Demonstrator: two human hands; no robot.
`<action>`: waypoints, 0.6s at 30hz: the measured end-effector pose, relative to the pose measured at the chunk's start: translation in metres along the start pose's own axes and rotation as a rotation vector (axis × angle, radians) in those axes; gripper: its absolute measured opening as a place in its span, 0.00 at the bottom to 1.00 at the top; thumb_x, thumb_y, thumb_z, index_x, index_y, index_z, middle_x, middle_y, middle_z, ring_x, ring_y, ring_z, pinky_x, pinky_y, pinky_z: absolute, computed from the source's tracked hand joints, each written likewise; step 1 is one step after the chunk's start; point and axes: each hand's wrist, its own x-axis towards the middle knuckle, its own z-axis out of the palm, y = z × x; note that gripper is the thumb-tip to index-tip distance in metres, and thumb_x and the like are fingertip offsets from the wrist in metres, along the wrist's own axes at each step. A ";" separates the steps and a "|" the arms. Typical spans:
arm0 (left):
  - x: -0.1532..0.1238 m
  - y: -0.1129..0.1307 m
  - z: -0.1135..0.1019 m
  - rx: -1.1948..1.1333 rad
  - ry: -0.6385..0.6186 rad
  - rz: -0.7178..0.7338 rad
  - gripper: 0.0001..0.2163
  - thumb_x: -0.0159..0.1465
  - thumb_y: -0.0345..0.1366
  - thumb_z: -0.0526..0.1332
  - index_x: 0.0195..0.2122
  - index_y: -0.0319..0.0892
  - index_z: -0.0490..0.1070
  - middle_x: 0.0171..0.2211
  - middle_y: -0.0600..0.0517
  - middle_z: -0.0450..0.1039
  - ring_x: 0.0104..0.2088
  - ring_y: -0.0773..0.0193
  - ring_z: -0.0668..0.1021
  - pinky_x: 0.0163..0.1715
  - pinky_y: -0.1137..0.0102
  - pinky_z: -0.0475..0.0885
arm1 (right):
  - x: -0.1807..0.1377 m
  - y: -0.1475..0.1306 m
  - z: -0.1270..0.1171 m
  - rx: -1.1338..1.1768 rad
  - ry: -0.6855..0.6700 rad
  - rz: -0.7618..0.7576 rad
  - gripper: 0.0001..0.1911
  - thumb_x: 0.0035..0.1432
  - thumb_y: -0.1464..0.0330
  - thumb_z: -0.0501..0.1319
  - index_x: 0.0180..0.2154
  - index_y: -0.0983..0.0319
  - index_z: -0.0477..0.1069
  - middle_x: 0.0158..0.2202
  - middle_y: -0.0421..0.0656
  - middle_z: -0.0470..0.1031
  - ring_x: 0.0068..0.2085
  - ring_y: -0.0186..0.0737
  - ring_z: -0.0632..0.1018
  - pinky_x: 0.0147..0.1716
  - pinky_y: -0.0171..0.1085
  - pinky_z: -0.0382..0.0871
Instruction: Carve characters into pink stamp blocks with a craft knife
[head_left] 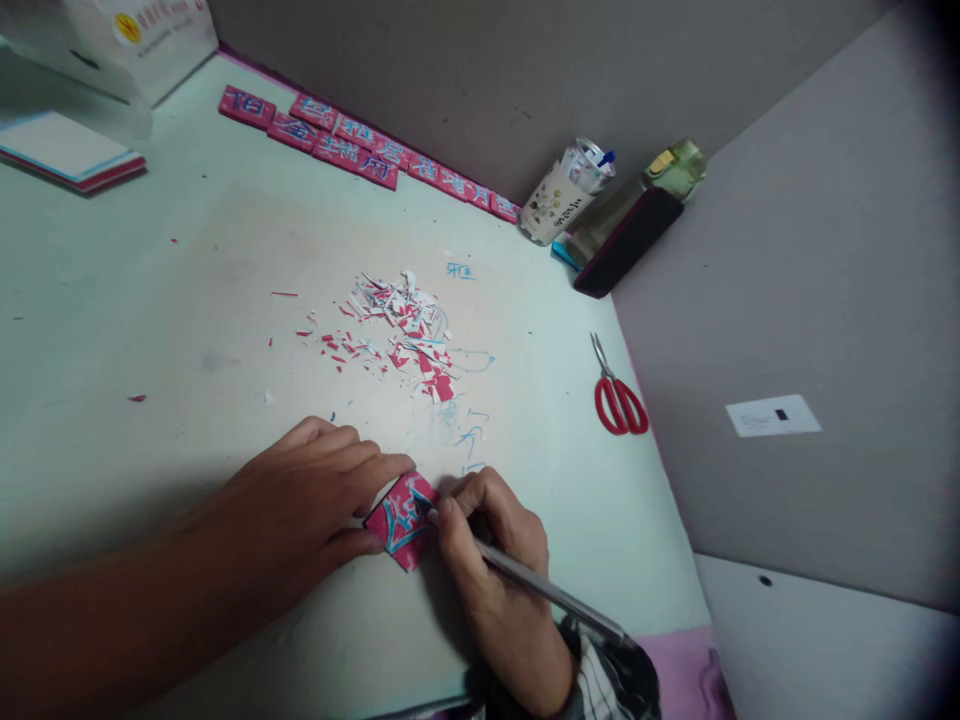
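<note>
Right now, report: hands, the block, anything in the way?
Left hand pinning block. Right hand gripping tool, tip on block. Scraps beyond, scissors off right; nothing blocking.

place: home craft corner | signs: pale worktop point(150, 300) against plain walls | red scissors point(619, 398) | paper scraps point(397, 330) | carved red tiles point(360, 150) | pen cup point(566, 190)

Two bare hands meet low in the frame. The left hand point(307, 495) lies palm down, fingers stretched out together and pressing flat, its bare forearm point(112, 620) entering from the lower left. The right hand point(491, 565) is curled in a writing grip around a thin tool point(540, 588), wrist rising from the bottom edge.
</note>
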 end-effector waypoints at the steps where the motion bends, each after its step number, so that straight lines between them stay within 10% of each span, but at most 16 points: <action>1: 0.000 -0.001 0.000 -0.007 -0.009 0.001 0.14 0.69 0.44 0.66 0.54 0.49 0.73 0.44 0.54 0.82 0.40 0.56 0.79 0.42 0.61 0.65 | 0.000 0.000 0.000 0.002 -0.002 -0.001 0.15 0.68 0.71 0.57 0.28 0.57 0.58 0.23 0.33 0.61 0.24 0.32 0.62 0.25 0.33 0.58; 18: 0.001 0.004 0.001 0.004 0.019 -0.026 0.14 0.69 0.50 0.65 0.49 0.48 0.74 0.39 0.54 0.80 0.37 0.57 0.76 0.41 0.62 0.62 | -0.006 0.010 0.001 -0.168 -0.052 -0.249 0.12 0.67 0.75 0.56 0.31 0.57 0.60 0.26 0.37 0.69 0.26 0.34 0.68 0.26 0.35 0.62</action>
